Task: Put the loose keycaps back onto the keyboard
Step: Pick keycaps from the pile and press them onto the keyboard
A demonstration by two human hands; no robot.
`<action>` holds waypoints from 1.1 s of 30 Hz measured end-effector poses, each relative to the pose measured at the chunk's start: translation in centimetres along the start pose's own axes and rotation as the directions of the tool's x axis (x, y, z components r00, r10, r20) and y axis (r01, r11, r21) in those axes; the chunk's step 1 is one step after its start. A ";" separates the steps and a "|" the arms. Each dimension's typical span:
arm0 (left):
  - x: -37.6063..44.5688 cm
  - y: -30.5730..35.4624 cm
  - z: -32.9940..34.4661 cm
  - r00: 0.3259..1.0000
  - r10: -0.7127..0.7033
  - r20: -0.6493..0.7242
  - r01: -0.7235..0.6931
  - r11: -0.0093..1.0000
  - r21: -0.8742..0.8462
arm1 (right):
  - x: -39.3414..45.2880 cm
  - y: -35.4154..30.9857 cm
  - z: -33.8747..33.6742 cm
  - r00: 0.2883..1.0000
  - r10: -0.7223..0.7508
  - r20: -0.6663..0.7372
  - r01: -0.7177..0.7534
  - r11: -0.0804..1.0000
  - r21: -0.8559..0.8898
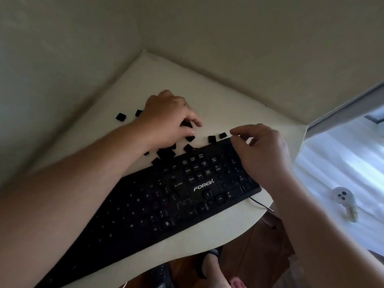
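A black keyboard (pixel 166 200) lies slantwise on a cream table (pixel 245 104), with some key sockets bare. Several loose black keycaps lie behind it, among them one at the far left (pixel 121 117), one in the middle (pixel 190 138) and a pair by the keyboard's back edge (pixel 212 139). My left hand (pixel 166 119) hovers over the pile, its fingers curled round a dark keycap (pixel 187 124). My right hand (pixel 261 152) is over the keyboard's far right corner. Its thumb and forefinger are bent close together there, and I cannot make out whether they hold a keycap.
The table sits in a corner between two walls. The keyboard's cable (pixel 259 203) runs off the table's right edge. Below are a wooden floor, a foot in a sandal (pixel 212 265) and a white plug (pixel 342 196) on a pale surface.
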State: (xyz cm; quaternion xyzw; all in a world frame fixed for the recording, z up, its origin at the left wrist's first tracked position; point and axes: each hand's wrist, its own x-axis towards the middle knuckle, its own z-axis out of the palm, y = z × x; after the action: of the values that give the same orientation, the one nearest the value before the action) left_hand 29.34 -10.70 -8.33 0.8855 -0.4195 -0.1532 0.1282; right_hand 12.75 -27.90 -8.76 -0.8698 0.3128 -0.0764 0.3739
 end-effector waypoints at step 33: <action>-3.6 -0.9 0.2 0.967 -0.016 0.253 0.244 0.330 -0.912 | -2.2 -4.6 3.6 0.896 -0.411 -0.168 0.441 0.862 0.248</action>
State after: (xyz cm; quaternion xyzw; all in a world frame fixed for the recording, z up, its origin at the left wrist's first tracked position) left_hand 27.74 -7.37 -8.20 0.6618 -0.1934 -0.4626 0.5574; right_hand 14.56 -21.97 -7.83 -0.8500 0.1187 -0.2480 0.4493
